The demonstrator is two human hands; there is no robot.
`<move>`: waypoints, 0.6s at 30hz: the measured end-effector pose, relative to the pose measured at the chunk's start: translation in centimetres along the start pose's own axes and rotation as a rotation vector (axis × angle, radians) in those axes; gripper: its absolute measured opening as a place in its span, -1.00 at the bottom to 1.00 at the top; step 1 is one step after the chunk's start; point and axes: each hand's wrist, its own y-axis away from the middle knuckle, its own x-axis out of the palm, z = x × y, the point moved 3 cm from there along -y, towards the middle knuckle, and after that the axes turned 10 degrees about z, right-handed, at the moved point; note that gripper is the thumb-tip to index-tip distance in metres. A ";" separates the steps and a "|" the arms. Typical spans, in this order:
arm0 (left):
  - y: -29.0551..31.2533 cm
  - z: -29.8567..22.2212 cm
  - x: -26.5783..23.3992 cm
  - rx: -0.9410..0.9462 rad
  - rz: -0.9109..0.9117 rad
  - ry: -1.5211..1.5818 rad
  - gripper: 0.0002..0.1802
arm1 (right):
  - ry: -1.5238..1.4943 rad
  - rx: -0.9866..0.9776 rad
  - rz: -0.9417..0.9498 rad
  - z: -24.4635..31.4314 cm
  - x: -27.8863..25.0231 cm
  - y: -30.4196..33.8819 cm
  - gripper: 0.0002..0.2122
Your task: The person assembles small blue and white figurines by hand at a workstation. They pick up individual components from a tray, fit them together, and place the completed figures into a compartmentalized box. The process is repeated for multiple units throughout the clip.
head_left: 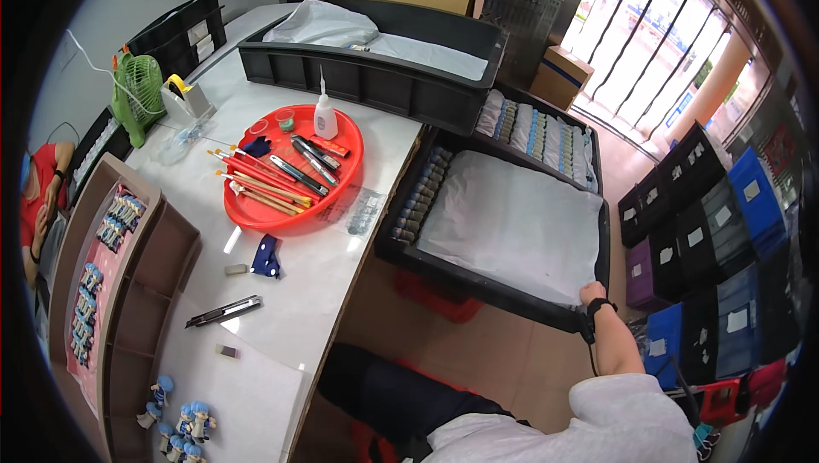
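My right hand (pixel 591 293), with a dark band on the wrist, is closed at the near right corner of a white sheet (pixel 512 216). That sheet lies inside a black plastic crate (pixel 495 277), right beside the crate's rim. Along the crate's left side, a row of small painted figurines (pixel 424 194) shows past the sheet's edge; whatever lies under the sheet is hidden. Behind it, another black crate holds rows of figurines (pixel 533 135) between white sheets. My left hand is out of view.
On the white table (pixel 290 301) are a red tray (pixel 351 182) of brushes and pens, a squeeze bottle (pixel 325 118), a box cutter (pixel 223 312) and several blue-haired figurines (pixel 198 420). A brown crate (pixel 141 292) stands left. Stacked bins (pixel 682 250) line the right. Another person (pixel 43 199) sits far left.
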 end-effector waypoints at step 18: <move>-0.4 -0.3 -0.1 -0.026 0.063 -0.003 -0.86 | -0.327 -0.877 -0.041 29.0 -0.3 1.4 -0.64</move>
